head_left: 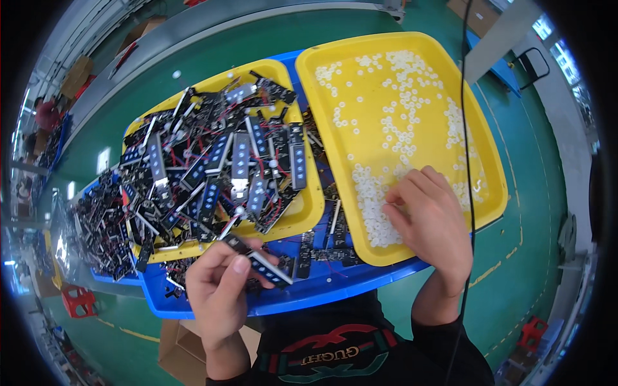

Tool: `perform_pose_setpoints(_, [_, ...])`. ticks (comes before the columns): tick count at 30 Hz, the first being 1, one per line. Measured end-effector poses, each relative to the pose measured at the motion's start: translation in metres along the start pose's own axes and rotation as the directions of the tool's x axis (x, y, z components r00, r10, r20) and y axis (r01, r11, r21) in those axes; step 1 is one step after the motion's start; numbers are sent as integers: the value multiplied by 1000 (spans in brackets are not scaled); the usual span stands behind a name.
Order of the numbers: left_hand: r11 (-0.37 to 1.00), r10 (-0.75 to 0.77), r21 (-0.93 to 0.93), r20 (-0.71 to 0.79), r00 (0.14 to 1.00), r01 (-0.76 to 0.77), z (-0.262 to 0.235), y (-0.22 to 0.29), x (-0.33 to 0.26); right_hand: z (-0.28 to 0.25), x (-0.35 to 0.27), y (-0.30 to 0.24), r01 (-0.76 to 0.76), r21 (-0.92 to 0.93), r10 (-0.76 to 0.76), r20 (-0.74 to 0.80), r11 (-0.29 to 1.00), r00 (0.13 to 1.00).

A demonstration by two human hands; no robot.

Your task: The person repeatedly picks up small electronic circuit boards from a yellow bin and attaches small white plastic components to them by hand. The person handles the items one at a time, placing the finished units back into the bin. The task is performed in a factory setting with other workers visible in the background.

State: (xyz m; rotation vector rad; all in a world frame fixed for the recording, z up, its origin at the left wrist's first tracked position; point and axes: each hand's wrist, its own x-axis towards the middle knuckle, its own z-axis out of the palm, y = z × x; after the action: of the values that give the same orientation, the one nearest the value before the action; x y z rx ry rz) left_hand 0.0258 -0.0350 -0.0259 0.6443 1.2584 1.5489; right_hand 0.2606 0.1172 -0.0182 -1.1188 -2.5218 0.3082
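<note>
My left hand holds a narrow black circuit strip with a row of blue squares, just above the front rim of the blue tray. My right hand rests fingers-down in the right yellow tray, its fingertips on a cluster of small white rings. Whether it pinches one I cannot tell. The left yellow tray is heaped with several black circuit strips and red wires.
More black boards lie piled in a blue tray at the left. A black cable hangs across the right yellow tray. A cardboard box and a red stool stand on the green floor. A person sits at far left.
</note>
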Motion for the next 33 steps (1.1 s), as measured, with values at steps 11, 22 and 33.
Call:
perform_pose_setpoints(11, [958,77,-282,86,993,-50,2,-12,4,-7,-5,-4,-121,155,142,-134,981,981])
perform_pose_setpoints(22, [991,127,-37,28,992,-126,8,-10,-1,-11,-9,-41,157,564,-39,-216,811,976])
perform_pose_setpoints(33, [991,123,30,154,980,-129,18,-3,-1,23,12,-70,366,754,-186,-318,546,930])
